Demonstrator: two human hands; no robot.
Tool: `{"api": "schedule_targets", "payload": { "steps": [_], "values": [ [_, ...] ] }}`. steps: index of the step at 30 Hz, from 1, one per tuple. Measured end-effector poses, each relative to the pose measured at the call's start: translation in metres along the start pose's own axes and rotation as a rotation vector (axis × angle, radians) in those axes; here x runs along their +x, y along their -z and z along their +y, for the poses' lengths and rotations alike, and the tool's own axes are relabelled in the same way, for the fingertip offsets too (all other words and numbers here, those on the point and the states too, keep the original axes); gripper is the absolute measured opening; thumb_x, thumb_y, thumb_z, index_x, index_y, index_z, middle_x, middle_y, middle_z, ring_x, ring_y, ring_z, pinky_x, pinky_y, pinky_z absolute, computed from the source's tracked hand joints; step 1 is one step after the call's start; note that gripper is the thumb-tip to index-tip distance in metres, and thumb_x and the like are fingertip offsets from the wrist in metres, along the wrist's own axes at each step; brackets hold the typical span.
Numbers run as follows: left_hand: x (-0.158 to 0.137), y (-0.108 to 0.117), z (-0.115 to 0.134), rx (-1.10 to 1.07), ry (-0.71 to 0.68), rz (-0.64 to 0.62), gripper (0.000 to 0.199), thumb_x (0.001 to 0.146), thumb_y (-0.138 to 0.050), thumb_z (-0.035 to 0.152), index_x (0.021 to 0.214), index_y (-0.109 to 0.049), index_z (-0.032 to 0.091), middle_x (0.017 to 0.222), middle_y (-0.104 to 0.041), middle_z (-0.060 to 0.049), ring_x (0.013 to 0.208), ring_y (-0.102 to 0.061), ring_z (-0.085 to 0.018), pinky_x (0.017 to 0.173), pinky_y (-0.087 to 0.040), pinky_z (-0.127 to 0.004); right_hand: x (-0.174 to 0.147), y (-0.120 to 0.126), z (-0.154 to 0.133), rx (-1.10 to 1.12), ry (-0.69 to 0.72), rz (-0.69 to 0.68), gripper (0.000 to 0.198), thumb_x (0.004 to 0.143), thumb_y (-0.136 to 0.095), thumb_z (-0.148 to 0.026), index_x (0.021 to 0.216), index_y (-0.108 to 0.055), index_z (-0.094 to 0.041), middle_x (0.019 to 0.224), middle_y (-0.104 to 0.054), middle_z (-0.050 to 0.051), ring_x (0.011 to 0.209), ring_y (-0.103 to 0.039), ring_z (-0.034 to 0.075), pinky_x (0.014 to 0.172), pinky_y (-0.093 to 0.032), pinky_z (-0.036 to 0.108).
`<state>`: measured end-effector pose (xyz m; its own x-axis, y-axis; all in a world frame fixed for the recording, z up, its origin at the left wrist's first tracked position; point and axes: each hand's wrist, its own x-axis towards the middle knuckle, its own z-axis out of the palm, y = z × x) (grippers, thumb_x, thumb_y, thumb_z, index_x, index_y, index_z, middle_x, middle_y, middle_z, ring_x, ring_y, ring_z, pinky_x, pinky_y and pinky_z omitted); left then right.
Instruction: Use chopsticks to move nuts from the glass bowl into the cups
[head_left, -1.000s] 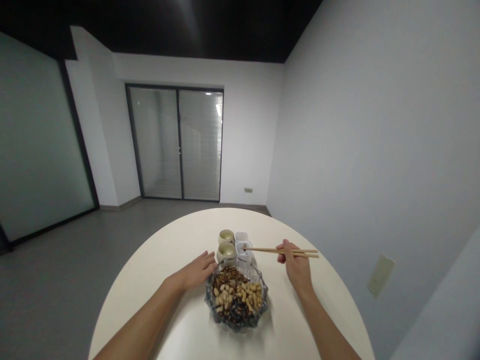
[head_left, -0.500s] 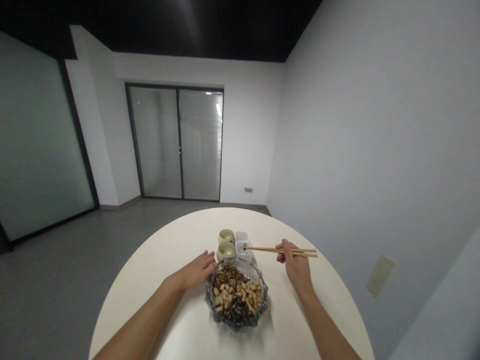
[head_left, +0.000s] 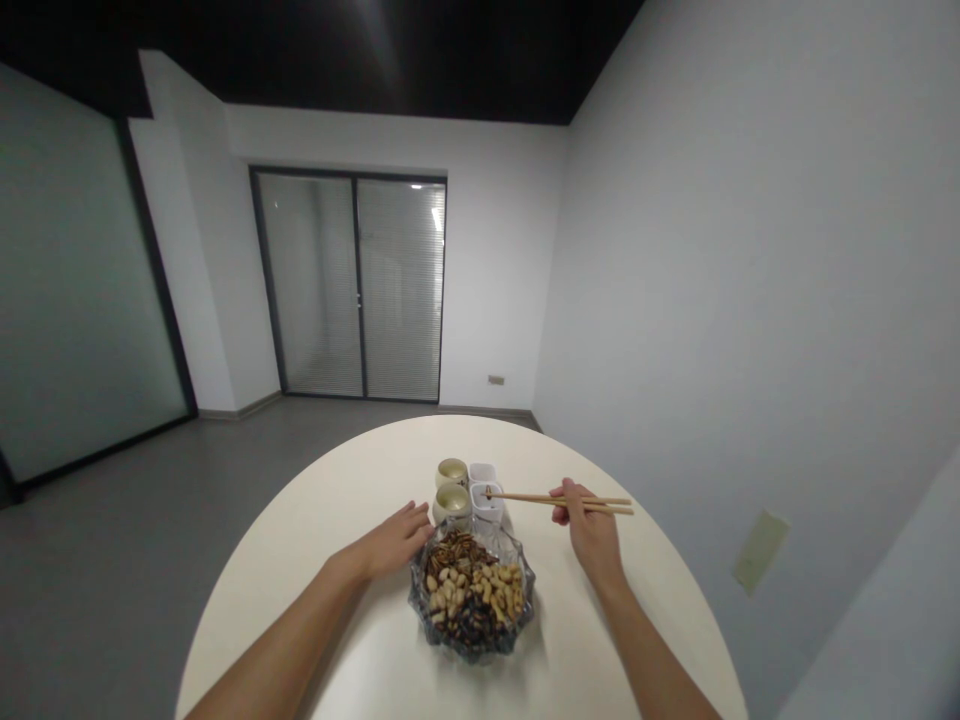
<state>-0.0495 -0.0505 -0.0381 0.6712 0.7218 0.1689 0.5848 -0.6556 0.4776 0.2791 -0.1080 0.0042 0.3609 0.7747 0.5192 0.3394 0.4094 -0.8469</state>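
Note:
My right hand (head_left: 589, 520) grips a pair of wooden chopsticks (head_left: 536, 499), their tips over the nearer white square cup (head_left: 487, 510). A small dark piece shows at the tips; whether they pinch it or it lies in the cup I cannot tell. Fingers stretched out, my left hand (head_left: 401, 540) rests at the left rim of a clear glass bowl (head_left: 480, 645). Inside the bowl are separate heaps: brown elongated nuts (head_left: 459, 556), pistachios (head_left: 448, 590), peanuts (head_left: 499, 590) and dark seeds (head_left: 480, 625).
Two pale green round cups (head_left: 453, 500) stand left of the white cups, behind the bowl. A second white cup (head_left: 482, 472) is at the back. All sit on a round cream table (head_left: 375, 660), with a white wall (head_left: 712, 250) close on the right.

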Motion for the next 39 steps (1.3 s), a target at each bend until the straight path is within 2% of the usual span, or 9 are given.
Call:
{"api": "schedule_targets", "payload": {
  "steps": [9,15,21,28,39],
  "values": [
    [0.0,0.0,0.001,-0.003,-0.01,0.015,0.053,0.103,-0.024,0.051,0.117,-0.064,0.018,0.136,-0.059,-0.01,0.139,-0.039,-0.027,0.122,-0.017,-0.046,0.0,0.001,-0.001,0.008,0.017,-0.014,0.058,0.088,-0.05,-0.069,0.077,-0.071,-0.016,0.053,-0.06,0.002,0.052,-0.057,0.017,0.05,-0.047,0.027],
    [-0.001,0.002,0.001,0.028,-0.016,-0.009,0.058,0.103,-0.019,0.054,0.118,-0.063,0.019,0.137,-0.059,-0.009,0.14,-0.037,-0.025,0.123,-0.015,-0.044,-0.001,0.0,-0.004,0.022,0.022,0.034,0.058,0.088,-0.051,-0.068,0.076,-0.071,-0.016,0.052,-0.059,0.002,0.051,-0.055,0.016,0.049,-0.045,0.026],
    [-0.001,0.003,0.002,0.019,-0.009,-0.009,0.057,0.104,-0.019,0.052,0.116,-0.062,0.017,0.138,-0.057,-0.011,0.14,-0.037,-0.026,0.123,-0.014,-0.045,-0.005,0.002,-0.005,0.094,0.01,0.081,0.066,0.088,-0.045,-0.073,0.062,-0.066,-0.016,0.046,-0.053,0.001,0.046,-0.05,0.014,0.045,-0.04,0.025],
    [-0.002,0.005,0.006,0.0,-0.039,0.022,0.054,0.104,-0.022,0.051,0.11,-0.065,0.02,0.128,-0.064,-0.007,0.133,-0.045,-0.025,0.123,-0.015,-0.043,-0.009,0.001,-0.01,0.126,0.011,-0.02,0.068,0.089,-0.043,-0.073,0.053,-0.061,-0.018,0.041,-0.043,-0.001,0.041,-0.041,0.012,0.04,-0.032,0.024],
    [0.0,0.005,0.006,-0.019,-0.018,0.014,0.056,0.103,-0.023,0.054,0.114,-0.065,0.019,0.132,-0.062,-0.009,0.137,-0.041,-0.027,0.122,-0.016,-0.044,-0.009,-0.001,-0.018,0.117,-0.035,-0.12,0.069,0.08,-0.048,-0.08,0.05,-0.059,-0.018,0.038,-0.039,-0.003,0.036,-0.036,0.01,0.035,-0.026,0.022]
  ]
}}
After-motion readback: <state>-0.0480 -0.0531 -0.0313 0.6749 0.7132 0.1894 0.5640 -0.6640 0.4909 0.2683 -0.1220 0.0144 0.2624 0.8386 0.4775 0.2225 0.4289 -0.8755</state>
